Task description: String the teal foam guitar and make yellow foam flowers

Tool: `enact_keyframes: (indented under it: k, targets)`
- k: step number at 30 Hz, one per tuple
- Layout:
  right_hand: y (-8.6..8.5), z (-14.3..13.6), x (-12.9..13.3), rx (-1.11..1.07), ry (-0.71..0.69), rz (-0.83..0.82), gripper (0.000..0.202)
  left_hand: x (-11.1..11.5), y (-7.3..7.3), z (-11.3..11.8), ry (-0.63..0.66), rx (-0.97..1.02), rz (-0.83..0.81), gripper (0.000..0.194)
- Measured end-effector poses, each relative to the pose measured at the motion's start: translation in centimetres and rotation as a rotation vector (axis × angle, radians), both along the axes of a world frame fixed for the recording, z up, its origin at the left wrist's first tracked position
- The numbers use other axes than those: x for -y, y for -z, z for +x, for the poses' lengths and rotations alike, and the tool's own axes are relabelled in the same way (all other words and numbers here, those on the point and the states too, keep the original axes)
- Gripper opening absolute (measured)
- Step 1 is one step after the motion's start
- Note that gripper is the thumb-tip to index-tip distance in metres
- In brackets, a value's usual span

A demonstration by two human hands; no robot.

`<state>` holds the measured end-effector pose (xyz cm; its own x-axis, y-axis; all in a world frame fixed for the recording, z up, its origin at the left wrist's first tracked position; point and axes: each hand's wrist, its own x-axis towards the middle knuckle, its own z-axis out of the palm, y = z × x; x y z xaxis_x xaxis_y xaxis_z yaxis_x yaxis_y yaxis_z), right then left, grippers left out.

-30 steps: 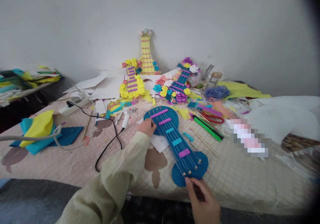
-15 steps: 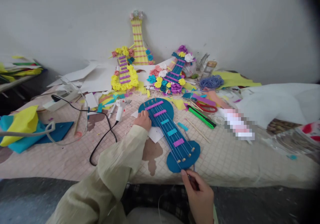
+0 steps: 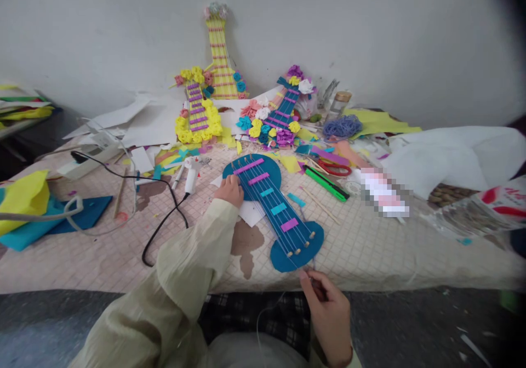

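A blue paper guitar (image 3: 269, 204) with purple and light-blue strips and several strings lies slantwise on the table. My left hand (image 3: 230, 190) rests at its far-left edge, fingers bent over and pressing on it. Below its near end, my right hand (image 3: 329, 316) is closed in a pinch on a thin string (image 3: 294, 264) that runs from a peg at the near end. Small pale pegs (image 3: 307, 244) sit where the strings meet that end. Some of the right fingers are hidden behind the hand.
A white glue gun (image 3: 191, 176) with a black cord lies left of the guitar. To the right are a green box cutter (image 3: 326, 183), red-handled scissors (image 3: 333, 168) and wooden sticks (image 3: 320, 206). Decorated paper guitars (image 3: 199, 110) stand at the wall beside a bundle of purple yarn (image 3: 342, 126).
The view has shifted slightly, so everything sits a little higher and further left. Both hands keep their holds on the guitar and the string.
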<state>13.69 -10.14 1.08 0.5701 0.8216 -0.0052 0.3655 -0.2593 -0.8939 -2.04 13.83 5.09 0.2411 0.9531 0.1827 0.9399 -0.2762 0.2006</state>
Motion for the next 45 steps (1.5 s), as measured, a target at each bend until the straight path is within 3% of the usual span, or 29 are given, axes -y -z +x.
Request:
enact_keyframes:
  k: [12,20,26,32,35,40,45]
  targets:
    - [-1.0,3.8,-0.5,0.379,-0.130,0.103,0.022,-0.1,-0.1,-0.2,0.002,0.026,-0.012,0.014]
    - [-2.5,7.4,-2.1,0.496,-0.192,0.048,0.026,-0.1,0.2,-0.5,0.028,0.059,0.011,0.015]
    - [-3.0,8.3,-3.4,0.566,-0.208,0.022,0.024,-0.7,0.4,-0.9,0.055,0.099,0.014,0.013]
    - [-2.9,8.0,-4.2,0.622,-0.242,-0.010,0.026,-0.1,-1.3,-0.7,0.105,0.149,0.033,0.013]
    - [-2.9,7.9,-4.3,0.618,-0.223,-0.026,0.024,2.0,-2.7,1.0,0.222,0.170,0.054,0.013]
    - [-3.1,7.6,-4.4,0.626,-0.196,-0.035,0.023,6.0,-3.8,5.8,0.750,0.279,-0.086,0.013]
    - [-2.9,7.7,-4.5,0.623,-0.194,-0.033,0.022,6.9,-3.4,9.1,0.836,0.131,-0.230,0.012]
